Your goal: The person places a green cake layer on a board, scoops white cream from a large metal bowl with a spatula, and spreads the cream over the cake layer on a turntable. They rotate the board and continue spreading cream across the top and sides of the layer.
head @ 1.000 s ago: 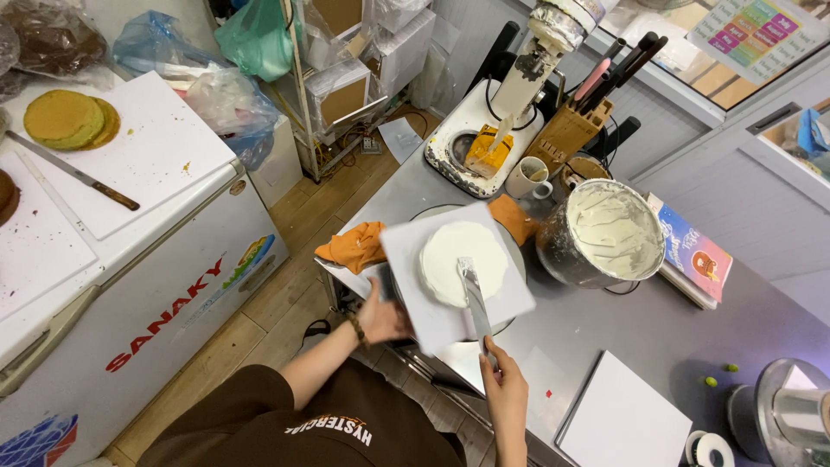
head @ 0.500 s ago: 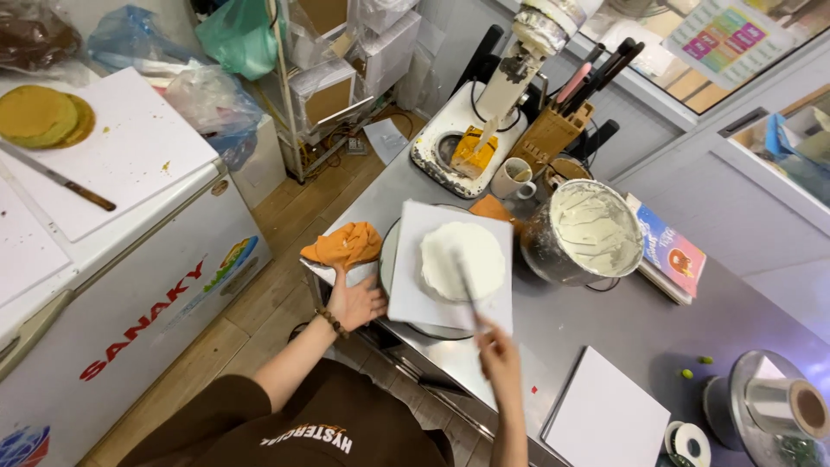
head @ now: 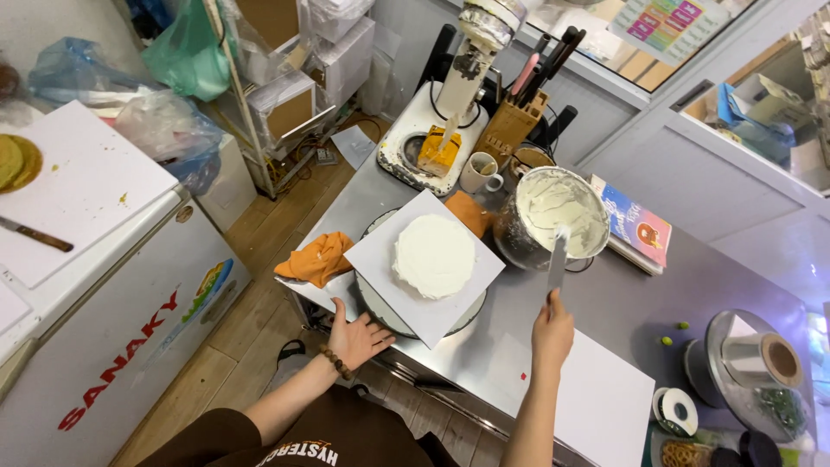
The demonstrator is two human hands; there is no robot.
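View from above of a steel work surface in a small kitchen. At the centre of the frame sits a round cake, fully coated in white cream with faint ridged swirls and slightly uneven edges; it rests on a square white board set cornerwise on a round turntable. The person's left hand, in the lower middle of the frame, lies flat and open with fingers spread, touching the near rim of the turntable and the board's corner (a beaded bracelet shows at the wrist). The right hand, right of centre, is clenched around the handle of a long palette knife, whose cream-smeared blade points up the frame to the rim of a metal mixing bowl lined with white cream, just right of the cake. An orange cloth lies crumpled left of the board. Above the cake stand a white mug, a wooden knife block and a stand mixer. A white chest freezer fills the left of the frame.
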